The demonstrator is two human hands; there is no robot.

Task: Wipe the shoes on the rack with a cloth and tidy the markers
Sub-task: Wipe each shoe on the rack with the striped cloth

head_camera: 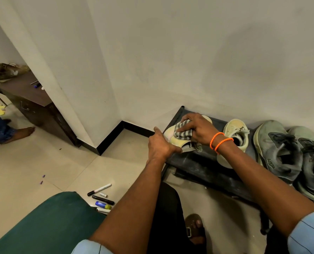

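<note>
A pale yellow shoe [172, 136] lies tipped on the left end of the black shoe rack [203, 167]. My left hand [159, 143] grips its near side. My right hand [198, 129] holds a grey striped cloth [184, 132] and presses it on the shoe's top. The matching pale shoe [235, 136] stands to the right, then a pair of dusty grey-green sneakers [278, 151]. Several markers [101, 197] lie scattered on the floor beside a green cushion [48, 222].
White walls meet in a corner behind the rack. A dark wooden desk [33, 96] stands at the left with small items on it. Another person's bare foot [22, 133] rests on the tiled floor. My sandalled foot [194, 228] is below the rack.
</note>
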